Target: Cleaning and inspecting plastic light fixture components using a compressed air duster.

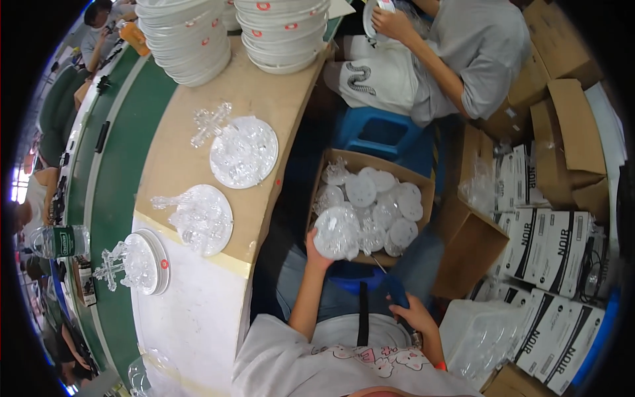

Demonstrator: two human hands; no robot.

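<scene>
My left hand (318,253) is closed on the edge of a round white disc with clear plastic parts (336,233) and holds it over the near left of an open cardboard box (428,188). Similar white discs with clear parts (387,213) fill that box. Lower right, my right hand (415,314) is wrapped round the blue handle of what looks like a screwdriver (395,290). Its thin metal shaft points up toward the box; the tip is hard to make out. Part of the right-hand fingers is hidden behind the handle.
Several clear-plastic and white-disc assemblies (246,151) lie on the bench (198,99) at left, with tall stacks of white round plates (188,40) behind. A co-worker (476,59) sits beyond a blue stool (377,129). Cartons (549,251) crowd the right; a bottle (61,241) lies far left.
</scene>
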